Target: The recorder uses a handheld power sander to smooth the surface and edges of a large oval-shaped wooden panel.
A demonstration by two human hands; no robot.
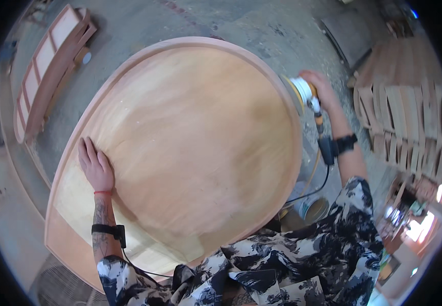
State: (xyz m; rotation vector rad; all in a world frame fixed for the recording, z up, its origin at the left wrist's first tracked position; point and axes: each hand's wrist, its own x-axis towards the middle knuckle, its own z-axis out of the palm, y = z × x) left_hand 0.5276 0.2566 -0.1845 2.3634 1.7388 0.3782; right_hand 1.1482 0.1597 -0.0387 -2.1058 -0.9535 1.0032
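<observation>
A large rounded wooden panel point(195, 132) with a raised rim fills the middle of the view, coming to a corner at the lower left. On its left part my left hand point(97, 166) lies flat, fingers stretched out. Off the right side, my right hand point(320, 91) is wrapped round an air sander point(302, 91), white and orange with a round yellowish pad. The pad stands on edge against or very close to the outer side of the rim; contact cannot be made out. A hose point(315, 166) runs down from the sander.
A curved wooden frame point(33, 76) lies on the floor at the far left. Stacked curved wooden pieces point(402, 107) stand at the right. A bucket point(314, 208) sits below the panel's right edge, near the hose. A round wire grille point(63, 285) shows at the lower left.
</observation>
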